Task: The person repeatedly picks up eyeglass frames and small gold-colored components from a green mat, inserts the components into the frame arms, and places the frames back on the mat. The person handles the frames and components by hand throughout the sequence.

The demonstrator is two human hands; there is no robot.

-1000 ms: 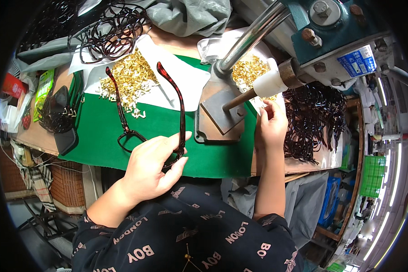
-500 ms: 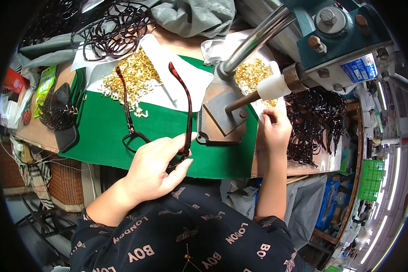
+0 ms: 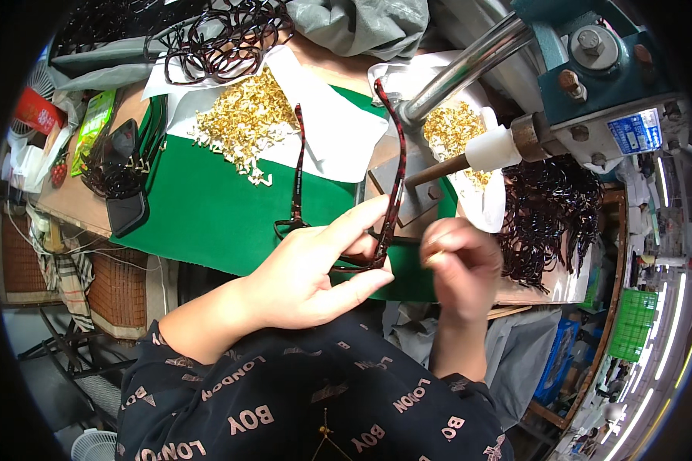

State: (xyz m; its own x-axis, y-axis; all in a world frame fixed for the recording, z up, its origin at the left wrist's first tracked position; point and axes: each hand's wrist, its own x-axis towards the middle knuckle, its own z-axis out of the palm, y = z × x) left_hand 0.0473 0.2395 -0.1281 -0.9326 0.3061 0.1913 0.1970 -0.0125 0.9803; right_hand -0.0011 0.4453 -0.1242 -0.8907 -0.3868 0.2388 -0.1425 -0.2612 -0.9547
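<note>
- Head view: grips glasses frame (image 3: 398, 177) near centre in rightward-angled left hand (image 3: 311, 273), temples pointing far.
- Pinches tiny gold piece (image 3: 434, 260) in blurred right hand (image 3: 467, 269), just right of frame.
- Shows pale lettering (image 3: 251, 419) on shirt (image 3: 300, 415), blue-white label (image 3: 635, 131) on press (image 3: 546, 81), far right.

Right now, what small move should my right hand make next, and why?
Probably ease your right hand slightly left, toward the glasses frame. It seems to pinch a small pale piece, though blur makes this unsure; your left hand holds the frame near its front, and the two hands are close but apart.
</note>
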